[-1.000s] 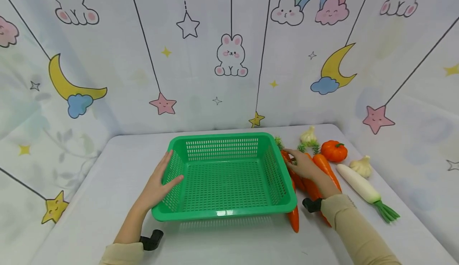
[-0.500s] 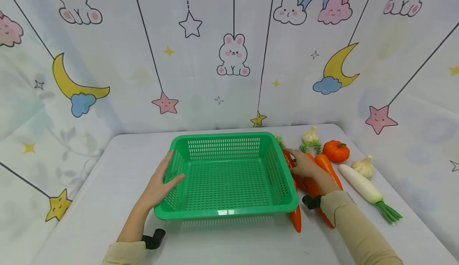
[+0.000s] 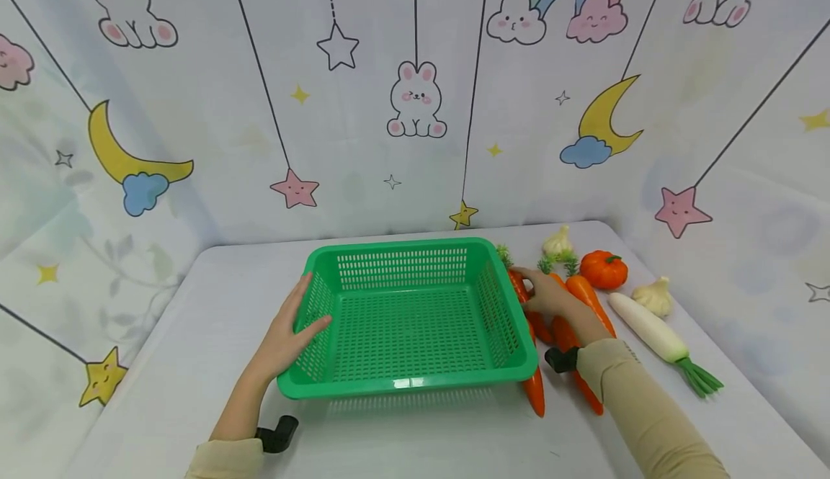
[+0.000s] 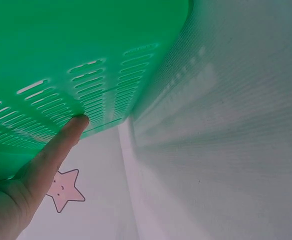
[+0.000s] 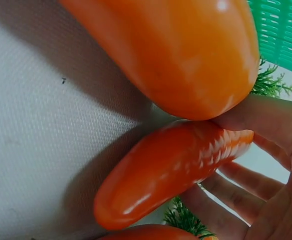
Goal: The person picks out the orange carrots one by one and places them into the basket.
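A green plastic basket (image 3: 415,387) stands in the middle of the white table, with nothing inside it. My left hand (image 3: 285,338) holds its left rim, thumb over the inner side. In the left wrist view a straight finger (image 4: 68,132) lies against the slotted outer wall. Close beside the basket's right wall, my right hand (image 3: 550,296) reaches down among red-orange carrots. It holds one shiny carrot (image 5: 170,170) between thumb and fingers, as the right wrist view shows. A larger orange carrot (image 5: 185,55) lies close in front of that camera.
To the right lie another carrot (image 3: 586,295), a white radish (image 3: 648,326) with green leaf stalks, a small pumpkin (image 3: 603,270) and two garlic bulbs (image 3: 653,297). One carrot's tip (image 3: 534,396) sticks out beside the basket's front right corner. A patterned cloth (image 3: 363,133) hangs behind.
Both hands and the basket stay nearly in place. The right fingers have closed slightly more around the carrot. The head view sways a little sideways.
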A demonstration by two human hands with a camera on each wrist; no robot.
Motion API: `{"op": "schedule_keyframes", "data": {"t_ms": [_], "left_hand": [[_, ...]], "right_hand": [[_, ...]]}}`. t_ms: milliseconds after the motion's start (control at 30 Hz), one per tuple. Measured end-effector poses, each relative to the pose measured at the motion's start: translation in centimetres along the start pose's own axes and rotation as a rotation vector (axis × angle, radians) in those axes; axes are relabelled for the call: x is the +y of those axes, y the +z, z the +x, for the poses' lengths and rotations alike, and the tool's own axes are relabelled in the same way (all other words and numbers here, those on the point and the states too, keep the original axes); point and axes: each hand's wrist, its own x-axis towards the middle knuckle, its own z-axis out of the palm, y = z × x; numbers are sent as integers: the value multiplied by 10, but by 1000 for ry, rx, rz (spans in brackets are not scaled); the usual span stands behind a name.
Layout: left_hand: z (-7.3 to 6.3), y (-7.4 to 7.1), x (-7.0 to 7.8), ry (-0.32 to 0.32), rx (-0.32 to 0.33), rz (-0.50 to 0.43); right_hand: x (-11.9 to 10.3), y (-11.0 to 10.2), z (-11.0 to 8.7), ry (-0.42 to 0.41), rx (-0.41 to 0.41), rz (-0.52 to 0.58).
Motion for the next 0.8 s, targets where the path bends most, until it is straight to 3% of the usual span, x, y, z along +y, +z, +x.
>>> {"op": "schedule_keyframes", "data": {"t_ms": [200, 433, 800], "left_hand": [[-1, 0, 0, 2, 0, -5], [-3, 0, -3, 2, 8, -3], [-1, -1, -5, 23, 10, -14]], "right_hand": [[-3, -2, 0, -12, -1, 11], [-9, -5, -4, -9, 57, -6], [-12, -13, -15, -50, 96, 63]]}}
